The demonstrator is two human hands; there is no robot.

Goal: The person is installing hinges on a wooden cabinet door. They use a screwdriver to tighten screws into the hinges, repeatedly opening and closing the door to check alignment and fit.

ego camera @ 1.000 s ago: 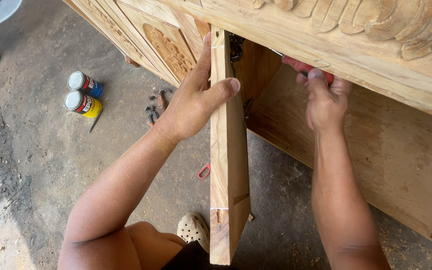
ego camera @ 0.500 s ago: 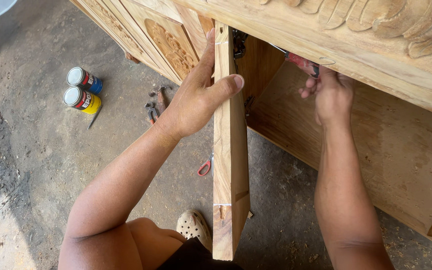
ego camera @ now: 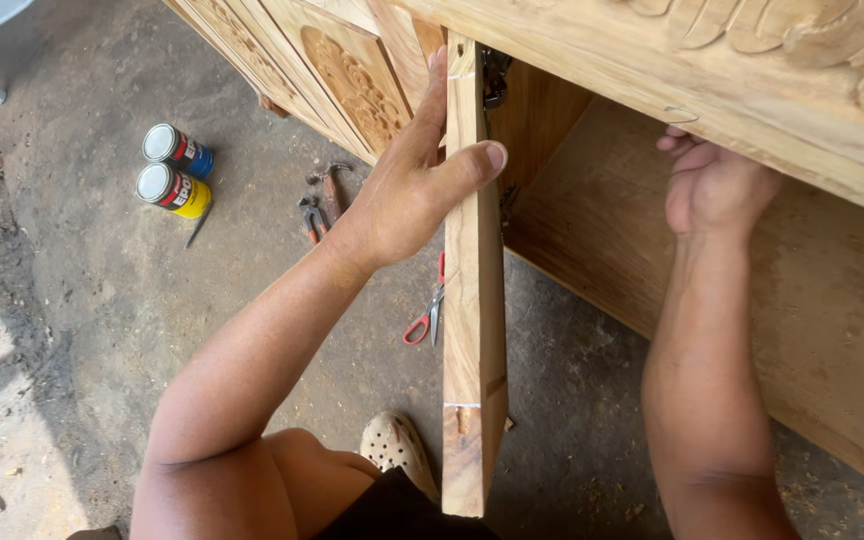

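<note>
Left hand (ego camera: 407, 190) fingers grasping open wooden door (ego camera: 472, 300) edge at centre; right hand (ego camera: 717, 185) clenched under cabinet (ego camera: 652, 50) top at 2 o'clock; red scissors (ego camera: 427, 315) on floor

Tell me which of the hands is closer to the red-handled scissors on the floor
Left. The left hand grips the edge of the open wooden door, and the scissors lie just below and beside it. The right hand is inside the cabinet, on the door's far side.
</note>
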